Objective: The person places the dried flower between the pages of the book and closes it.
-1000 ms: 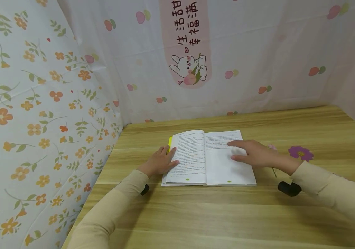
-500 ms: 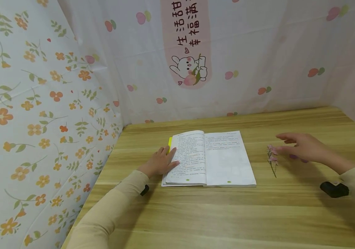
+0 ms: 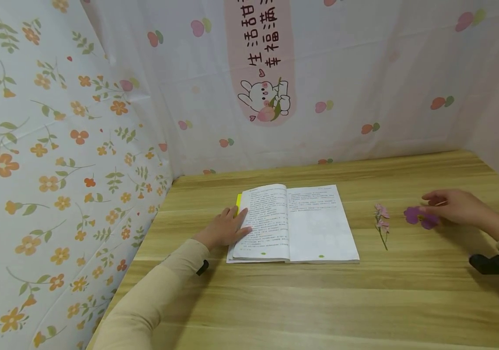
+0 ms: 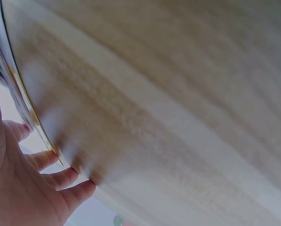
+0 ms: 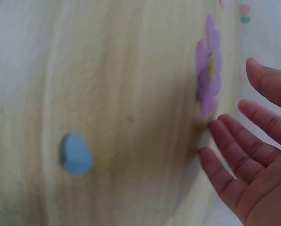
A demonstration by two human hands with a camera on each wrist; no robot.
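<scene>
An open book lies on the table with printed text on both pages. Against its left edge rests my left hand, thumb on the page margin and the other fingers spread beside a yellow strip of cover. In the left wrist view those fingers reach past the book's edge onto the wood. My right hand is at a flat purple flower with a yellow centre, partly covering it in the head view. The right wrist view shows the flower on the table, just beyond the loosely spread fingers, with nothing in the hand.
Between book and purple flower lies a small pink flower sprig with a thin stem. A small blue piece sits on the table in the right wrist view. Patterned cloth hangs behind the wooden table and along its left side.
My right hand has left the book's right page and moved rightward, past the pink sprig, to the purple flower. The left hand and book have stayed in place.
</scene>
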